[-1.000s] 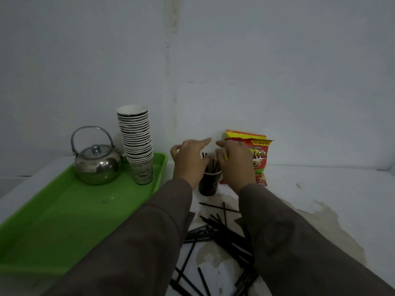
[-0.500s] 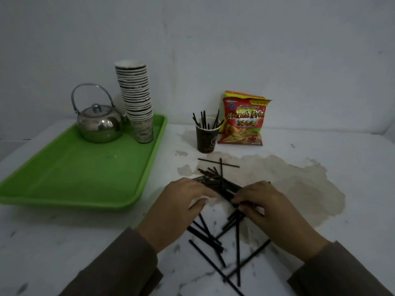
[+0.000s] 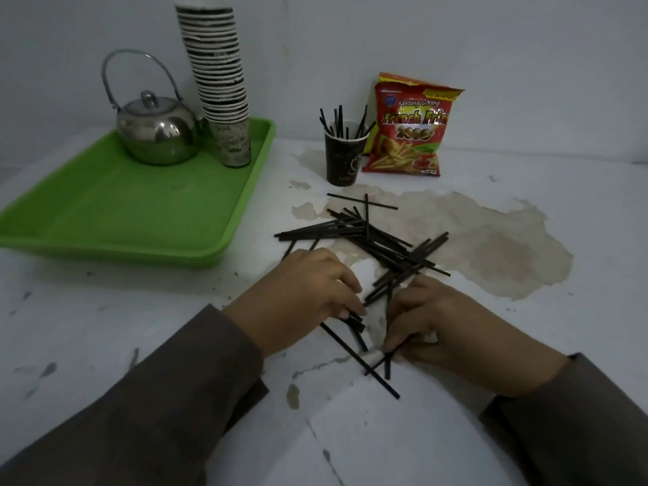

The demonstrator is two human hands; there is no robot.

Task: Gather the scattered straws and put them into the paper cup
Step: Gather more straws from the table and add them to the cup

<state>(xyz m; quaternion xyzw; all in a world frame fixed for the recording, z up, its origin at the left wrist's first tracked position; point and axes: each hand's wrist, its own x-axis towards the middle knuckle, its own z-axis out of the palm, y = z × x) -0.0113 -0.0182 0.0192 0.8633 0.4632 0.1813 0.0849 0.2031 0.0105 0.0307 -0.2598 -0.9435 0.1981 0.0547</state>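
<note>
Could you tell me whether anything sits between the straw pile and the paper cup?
Nothing visible does. The straws lie on bare table in front of the paper cup; the snack bag stands to the cup's right and the green tray lies off to its left.

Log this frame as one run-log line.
phase: gathering | left hand: on loose straws | right hand: pinching straws | paper cup: upright, partly filled | pile: most on table

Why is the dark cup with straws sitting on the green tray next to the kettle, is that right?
Not quite. The head view shows the dark cup with straws off the tray, on the white table beside the snack bag. The kettle is on the tray.
</note>
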